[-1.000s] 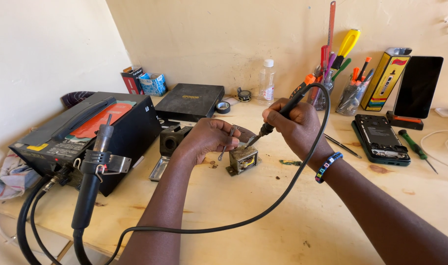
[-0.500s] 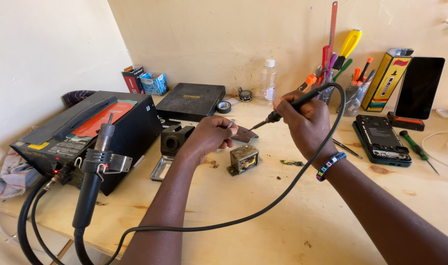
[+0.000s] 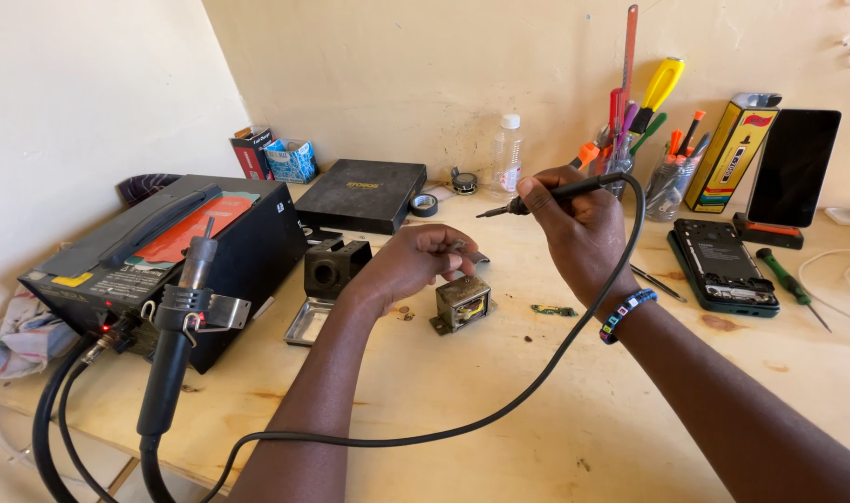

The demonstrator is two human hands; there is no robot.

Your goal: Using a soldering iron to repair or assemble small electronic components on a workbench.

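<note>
My right hand (image 3: 581,233) grips a black soldering iron (image 3: 550,194), its tip raised and pointing left above the wooden bench (image 3: 537,410). The iron's black cable (image 3: 499,419) loops down across the bench. My left hand (image 3: 411,264) is curled just above a small metal transformer (image 3: 462,304) that stands on the bench, and pinches something small and thin between its fingertips. A little green circuit board (image 3: 553,310) lies to the right of the transformer.
A black soldering station (image 3: 155,261) with a hot-air handle (image 3: 178,345) in its holder stands at left. Behind are a black stand (image 3: 336,267), a metal tray (image 3: 306,321), a flat black case (image 3: 364,194), a plastic bottle (image 3: 506,156), tool cups (image 3: 672,177), an opened phone (image 3: 721,264) and a green screwdriver (image 3: 786,282).
My right hand has lifted the soldering iron up and away from the transformer. My left hand has drawn slightly back from it.
</note>
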